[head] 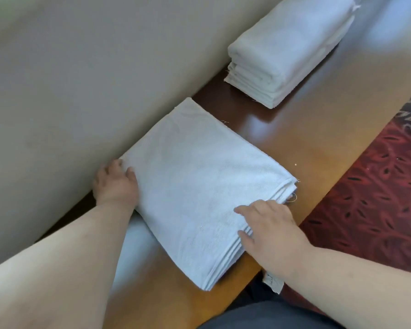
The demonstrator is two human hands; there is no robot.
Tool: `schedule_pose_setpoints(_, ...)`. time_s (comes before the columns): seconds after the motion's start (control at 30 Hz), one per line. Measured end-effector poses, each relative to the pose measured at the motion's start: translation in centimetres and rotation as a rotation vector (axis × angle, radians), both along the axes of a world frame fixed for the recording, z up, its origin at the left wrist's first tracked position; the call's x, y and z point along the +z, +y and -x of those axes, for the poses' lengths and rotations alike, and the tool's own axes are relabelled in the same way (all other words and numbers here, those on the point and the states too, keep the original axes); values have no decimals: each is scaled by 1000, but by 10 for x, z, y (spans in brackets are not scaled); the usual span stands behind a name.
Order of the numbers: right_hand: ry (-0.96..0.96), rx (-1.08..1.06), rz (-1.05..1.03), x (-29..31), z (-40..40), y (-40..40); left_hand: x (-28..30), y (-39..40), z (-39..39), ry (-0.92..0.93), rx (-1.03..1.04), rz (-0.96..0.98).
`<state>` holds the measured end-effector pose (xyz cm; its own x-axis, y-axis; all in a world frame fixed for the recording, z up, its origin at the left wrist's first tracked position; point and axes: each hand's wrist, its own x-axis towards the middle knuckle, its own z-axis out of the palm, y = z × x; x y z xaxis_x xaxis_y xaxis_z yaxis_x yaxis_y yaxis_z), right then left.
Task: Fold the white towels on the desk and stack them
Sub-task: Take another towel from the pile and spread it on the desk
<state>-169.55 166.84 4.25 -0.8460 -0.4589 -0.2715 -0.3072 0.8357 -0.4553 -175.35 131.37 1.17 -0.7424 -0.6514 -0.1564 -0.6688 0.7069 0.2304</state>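
Observation:
A folded white towel (195,186) lies flat on the brown wooden desk (306,138), its layered edges facing the desk's front. My left hand (115,184) grips its far left corner by the wall, fingers curled on the cloth. My right hand (268,224) rests on the near right edge with fingers spread and fairly straight over the layers. A stack of folded white towels (285,53) stands farther along the desk at the upper right.
A beige wall (92,79) runs along the desk's left side. Red patterned carpet (378,198) lies beyond the desk's right edge. More white cloth (133,252) lies under my left forearm, and a cloth corner (273,282) hangs off the desk edge.

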Motion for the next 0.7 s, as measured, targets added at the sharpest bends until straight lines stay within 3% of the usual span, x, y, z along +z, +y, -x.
schedule_pose_setpoints(0.1,-50,499,-119,-4,-23,-9,-2,-18,-14,59,104,-289)
schedule_pose_setpoints(0.17,-159,663,-210,-9,-30,-14,-4,-24,-14,146,260,-520)
schedule_pose_setpoints(0.3,-195,574,-383,-14,-50,-40,-13,-27,-6,212,518,-861)
schedule_pose_setpoints(0.4,-95,434,-330,-18,-69,-77,-25,-27,-4,241,499,-850)
schedule_pose_setpoints(0.53,-15,493,-462,-29,-83,-93,-23,-36,-22,340,530,-922)
schedule_pose_setpoints(0.7,37,583,-561,-21,-81,-89,-14,-68,-105,354,700,-947)
